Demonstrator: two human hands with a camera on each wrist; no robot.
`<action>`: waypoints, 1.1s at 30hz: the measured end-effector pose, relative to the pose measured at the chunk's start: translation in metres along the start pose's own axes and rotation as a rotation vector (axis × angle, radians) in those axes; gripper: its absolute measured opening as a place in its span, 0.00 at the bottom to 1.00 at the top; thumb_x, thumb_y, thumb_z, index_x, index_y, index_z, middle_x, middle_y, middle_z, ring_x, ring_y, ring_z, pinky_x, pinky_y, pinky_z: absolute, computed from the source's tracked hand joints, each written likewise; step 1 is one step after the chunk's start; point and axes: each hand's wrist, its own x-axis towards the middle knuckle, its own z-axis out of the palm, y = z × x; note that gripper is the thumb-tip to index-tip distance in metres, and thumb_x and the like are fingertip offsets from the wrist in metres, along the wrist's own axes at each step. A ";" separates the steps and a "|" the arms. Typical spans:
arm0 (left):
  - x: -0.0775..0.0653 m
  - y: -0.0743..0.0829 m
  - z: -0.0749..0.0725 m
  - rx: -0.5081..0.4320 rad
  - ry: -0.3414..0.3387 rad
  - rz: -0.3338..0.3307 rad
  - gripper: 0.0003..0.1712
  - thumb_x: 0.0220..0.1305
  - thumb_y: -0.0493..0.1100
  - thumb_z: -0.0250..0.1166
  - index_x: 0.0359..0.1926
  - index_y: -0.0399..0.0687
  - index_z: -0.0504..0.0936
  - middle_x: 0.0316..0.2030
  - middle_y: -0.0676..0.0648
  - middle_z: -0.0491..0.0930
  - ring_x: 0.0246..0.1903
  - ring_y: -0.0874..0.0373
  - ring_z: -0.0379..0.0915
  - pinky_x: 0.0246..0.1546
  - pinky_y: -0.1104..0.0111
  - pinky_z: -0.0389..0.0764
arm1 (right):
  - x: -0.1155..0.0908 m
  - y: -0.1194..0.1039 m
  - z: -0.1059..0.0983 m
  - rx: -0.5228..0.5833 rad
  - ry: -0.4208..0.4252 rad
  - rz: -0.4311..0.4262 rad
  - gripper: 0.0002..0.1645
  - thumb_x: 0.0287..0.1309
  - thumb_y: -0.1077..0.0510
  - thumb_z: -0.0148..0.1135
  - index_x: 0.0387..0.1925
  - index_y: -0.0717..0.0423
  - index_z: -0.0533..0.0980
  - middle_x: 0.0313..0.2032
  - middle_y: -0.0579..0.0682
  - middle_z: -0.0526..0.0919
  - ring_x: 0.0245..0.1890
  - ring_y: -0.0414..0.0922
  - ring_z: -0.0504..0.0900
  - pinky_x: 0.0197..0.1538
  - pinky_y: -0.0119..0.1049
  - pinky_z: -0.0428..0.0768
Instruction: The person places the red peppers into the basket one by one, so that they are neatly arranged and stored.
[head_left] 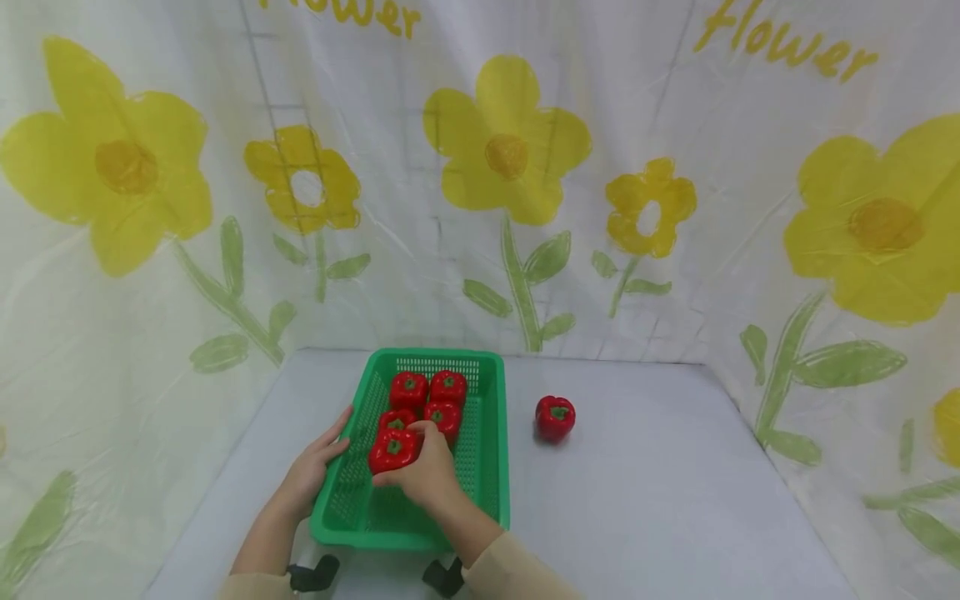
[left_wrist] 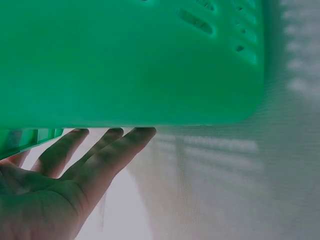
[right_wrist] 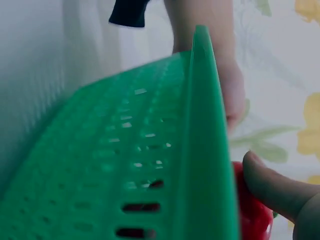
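Observation:
A green plastic basket (head_left: 500, 442) with slotted walls holds several red bell peppers (head_left: 447, 386) near its far end. My right hand (head_left: 433, 473) reaches over the basket and grips a red bell pepper (head_left: 392, 454) by its sides, thumb toward me. In the right wrist view the thumb (right_wrist: 275, 185) presses that pepper, partly hidden behind the basket's wall (right_wrist: 205, 150). On the basket's left side, my left hand (head_left: 309, 477) touches the rim with extended fingers. The left wrist view shows those fingertips (left_wrist: 142, 134) against the green plastic (left_wrist: 125, 65).
Right of the basket, a single red bell pepper (head_left: 555, 419) lies on the white table (head_left: 645, 475). Behind the table hangs a white curtain (head_left: 390, 275) printed with yellow flowers. Dark straps (head_left: 315, 575) show at the wrists.

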 end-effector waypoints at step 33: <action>0.001 0.000 0.003 0.024 0.018 -0.011 0.31 0.82 0.50 0.39 0.80 0.75 0.46 0.82 0.47 0.36 0.77 0.33 0.41 0.61 0.41 0.74 | 0.019 0.017 0.030 -0.259 -0.090 0.119 0.51 0.33 0.51 0.89 0.56 0.55 0.65 0.52 0.61 0.72 0.47 0.56 0.76 0.48 0.55 0.84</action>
